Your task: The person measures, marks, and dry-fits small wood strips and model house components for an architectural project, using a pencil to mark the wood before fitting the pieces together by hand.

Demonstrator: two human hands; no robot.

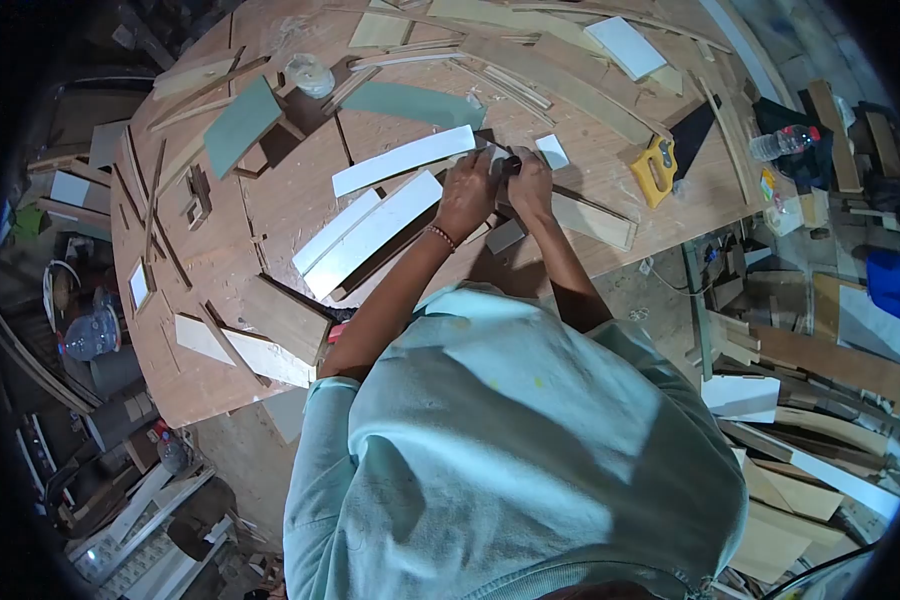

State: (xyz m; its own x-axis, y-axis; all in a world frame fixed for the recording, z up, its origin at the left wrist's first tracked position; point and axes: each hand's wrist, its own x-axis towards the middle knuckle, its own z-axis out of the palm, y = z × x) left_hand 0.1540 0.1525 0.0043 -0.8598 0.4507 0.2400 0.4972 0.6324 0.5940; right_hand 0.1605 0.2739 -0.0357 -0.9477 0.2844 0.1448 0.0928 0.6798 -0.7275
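Observation:
My left hand (467,190) is at the right end of a long white strip (405,160) on the wooden table, its fingers bent close to my right hand. My right hand (530,185) has its fingers curled round a small dark object (511,165) that I cannot make out. Just right of the fingers lies a small white square piece (552,151). Below the strip, to the left of my left wrist, sit a wide white board (375,235) and a narrower white piece (338,232). What my left fingers press or hold is hidden.
A yellow-handled saw (656,170) lies at the table's right, near a plastic bottle (785,143). A green board (243,125) and a clear jar (309,75) stand at the upper left. Wood strips (560,80) cover the far side; offcuts crowd the floor at right.

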